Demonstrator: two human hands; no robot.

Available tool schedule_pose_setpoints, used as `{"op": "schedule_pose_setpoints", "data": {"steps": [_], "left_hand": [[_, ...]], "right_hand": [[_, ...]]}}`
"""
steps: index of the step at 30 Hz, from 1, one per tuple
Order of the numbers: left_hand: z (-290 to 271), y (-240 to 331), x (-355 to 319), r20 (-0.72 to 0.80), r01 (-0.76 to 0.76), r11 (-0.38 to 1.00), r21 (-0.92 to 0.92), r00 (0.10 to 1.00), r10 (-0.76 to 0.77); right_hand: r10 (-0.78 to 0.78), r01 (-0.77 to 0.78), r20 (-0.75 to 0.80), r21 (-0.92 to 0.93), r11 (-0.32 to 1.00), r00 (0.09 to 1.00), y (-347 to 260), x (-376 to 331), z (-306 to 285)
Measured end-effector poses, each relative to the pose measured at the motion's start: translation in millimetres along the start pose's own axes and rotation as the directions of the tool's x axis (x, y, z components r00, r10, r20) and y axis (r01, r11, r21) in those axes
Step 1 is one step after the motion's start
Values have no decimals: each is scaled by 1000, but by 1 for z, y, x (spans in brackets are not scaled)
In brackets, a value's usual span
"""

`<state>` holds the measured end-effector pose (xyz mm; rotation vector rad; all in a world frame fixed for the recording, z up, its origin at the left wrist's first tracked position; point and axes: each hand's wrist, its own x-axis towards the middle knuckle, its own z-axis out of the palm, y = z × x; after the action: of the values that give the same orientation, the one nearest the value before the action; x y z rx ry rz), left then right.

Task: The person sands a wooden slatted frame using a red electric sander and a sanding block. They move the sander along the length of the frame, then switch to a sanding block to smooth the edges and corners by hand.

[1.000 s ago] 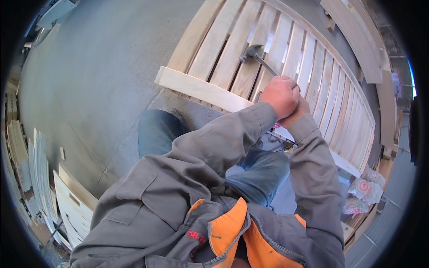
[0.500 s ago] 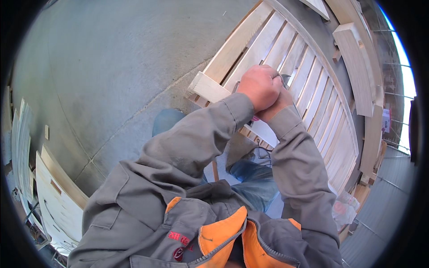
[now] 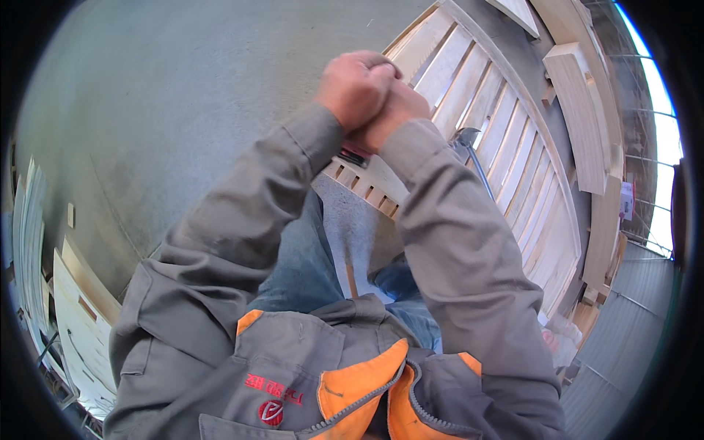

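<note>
My left hand [image 3: 356,86] and my right hand [image 3: 394,116] are closed and pressed together over the left end of a pale slatted wooden frame [image 3: 480,95]. Their fingers are curled inward, and whatever they may hold is hidden. Just below my wrists, a dark and red object [image 3: 353,155] shows in part; I cannot make out its kind. To the right of my right hand, a claw hammer [image 3: 466,136] rests on the slats with its shaft running toward me. A notched wooden edge [image 3: 359,187] of the frame shows under my forearms.
Thick wooden beams [image 3: 579,110] lie along the right side. At the lower left lean light boards [image 3: 81,308] beside a stack of thin strips [image 3: 29,235]. A clear plastic bag [image 3: 561,339] sits at the lower right. Grey concrete floor [image 3: 183,95] stretches to the left.
Both hands have moved left and farther away across the wooden frame, still together. The hammer, mostly hidden by them before, now shows on the slats.
</note>
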<state>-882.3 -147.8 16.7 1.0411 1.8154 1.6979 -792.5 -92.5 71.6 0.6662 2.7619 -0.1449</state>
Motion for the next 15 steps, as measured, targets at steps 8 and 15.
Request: {"op": "schedule_pose_setpoints", "data": {"steps": [8, 15], "left_hand": [[-6, 1, -32, 63, -1, 990, -141, 998, 10], [82, 30, -110, 148, -169, 984, -65, 973, 177]], "right_hand": [[80, -68, -126, 100, 993, 989, -12, -26, 24], [-53, 58, -224, 15, 998, 973, 41, -138, 68]]}}
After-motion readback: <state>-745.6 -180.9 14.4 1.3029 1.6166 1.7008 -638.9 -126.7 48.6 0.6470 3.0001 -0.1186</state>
